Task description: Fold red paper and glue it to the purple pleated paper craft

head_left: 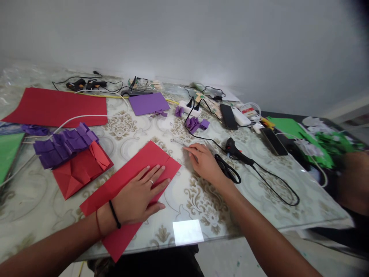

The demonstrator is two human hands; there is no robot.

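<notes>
My left hand (141, 192) lies flat, fingers stretched out, on a red paper strip (127, 181) that runs diagonally across the table's near edge. My right hand (203, 161) rests on the glass table top just right of the strip's far end, fingers partly curled toward a thin clear stick (180, 142); nothing shows in its grip. Black scissors (227, 171) lie right beside that wrist, and a black glue gun (238, 152) with its cord lies just beyond them.
Folded red paper (79, 171) and purple pleated pieces (62, 144) lie at left. A large red sheet (57, 105), a purple sheet (148, 103), small purple folds (196, 124), a power strip (190, 109), phones (229, 116) and green paper (288, 127) crowd the back and right.
</notes>
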